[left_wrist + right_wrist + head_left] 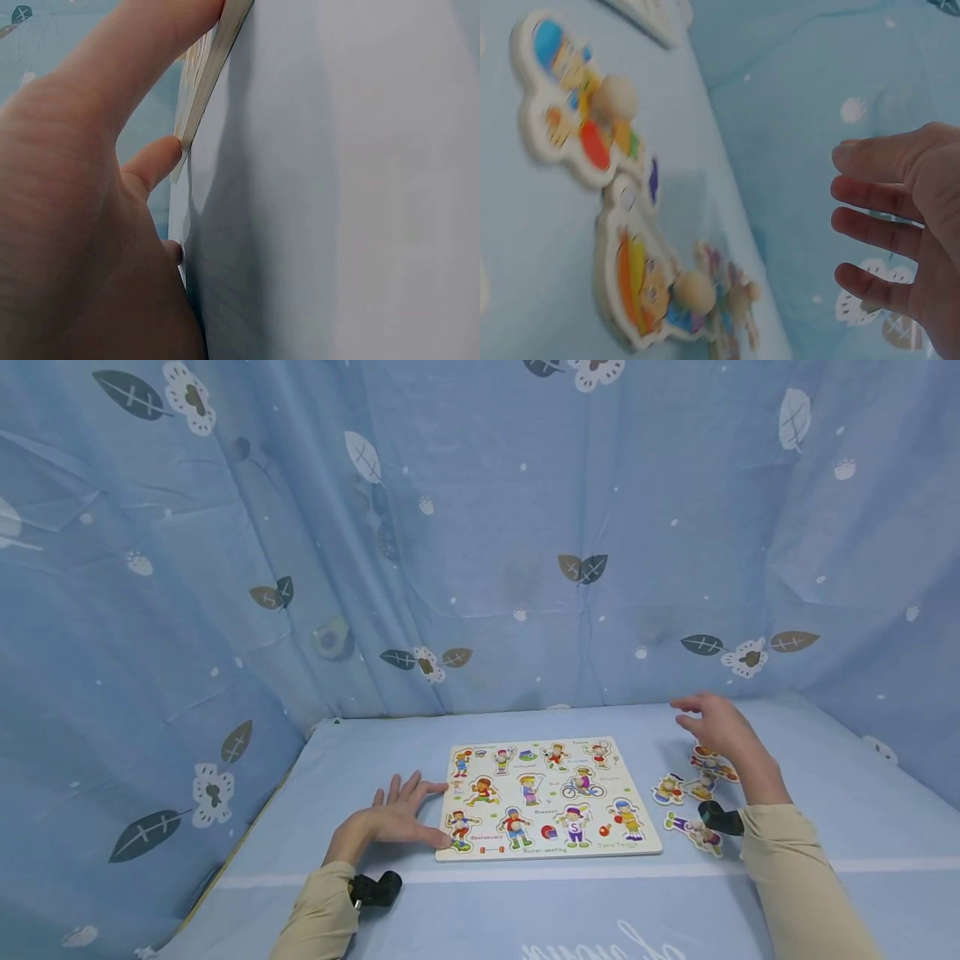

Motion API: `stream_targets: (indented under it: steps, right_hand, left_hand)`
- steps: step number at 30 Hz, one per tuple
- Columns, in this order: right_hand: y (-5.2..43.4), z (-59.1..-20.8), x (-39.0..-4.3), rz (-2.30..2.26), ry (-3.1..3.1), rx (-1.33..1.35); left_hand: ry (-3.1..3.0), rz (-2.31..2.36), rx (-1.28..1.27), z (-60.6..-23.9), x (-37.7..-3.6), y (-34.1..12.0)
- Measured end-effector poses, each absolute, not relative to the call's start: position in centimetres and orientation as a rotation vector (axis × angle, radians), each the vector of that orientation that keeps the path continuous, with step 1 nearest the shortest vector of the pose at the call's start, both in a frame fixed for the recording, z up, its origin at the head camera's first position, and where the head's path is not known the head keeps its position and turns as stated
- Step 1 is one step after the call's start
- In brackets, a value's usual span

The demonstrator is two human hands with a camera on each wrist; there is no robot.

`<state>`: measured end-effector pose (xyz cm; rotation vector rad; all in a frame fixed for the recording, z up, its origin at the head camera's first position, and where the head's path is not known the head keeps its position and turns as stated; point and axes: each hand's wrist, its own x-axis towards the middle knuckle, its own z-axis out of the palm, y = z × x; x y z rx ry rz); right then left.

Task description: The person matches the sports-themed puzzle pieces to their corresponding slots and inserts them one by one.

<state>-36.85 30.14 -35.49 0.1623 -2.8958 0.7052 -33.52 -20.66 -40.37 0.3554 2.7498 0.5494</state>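
Observation:
A white puzzle board (618,785) printed with sporting children lies flat on the table. My left hand (386,817) has its fingers spread, with the thumb and a finger against the board's left edge; the left wrist view shows them touching the board's side (202,97). Over the loose pieces, right of the board, my right hand (723,731) hovers with loosely extended fingers and nothing in them. In the right wrist view, knobbed wooden pieces lie below it: a child in a blue cap (551,45) and one in orange and yellow (634,277).
Several loose puzzle pieces (667,790) lie in a small pile, partly hidden by the right forearm, with a purple-trousered figure (693,832) nearer the front. A light blue cloth (360,752) covers the table. Patterned blue curtains (487,568) hang behind and beside it.

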Motion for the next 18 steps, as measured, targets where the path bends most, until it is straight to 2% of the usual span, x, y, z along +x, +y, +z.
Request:
stream_targets:
  steps: [10,18]
  right_hand:
    - [32.2,-37.2,-36.7,0.713,-3.059,-0.122]
    - [34.0,-38.3,-36.1,0.768,-3.092,-0.187]
  left_hand:
    - [2.749,0.544,0.343,-40.4,-33.6,-20.6]
    - [2.75,0.556,0.348,-40.4,-33.7,-20.5]
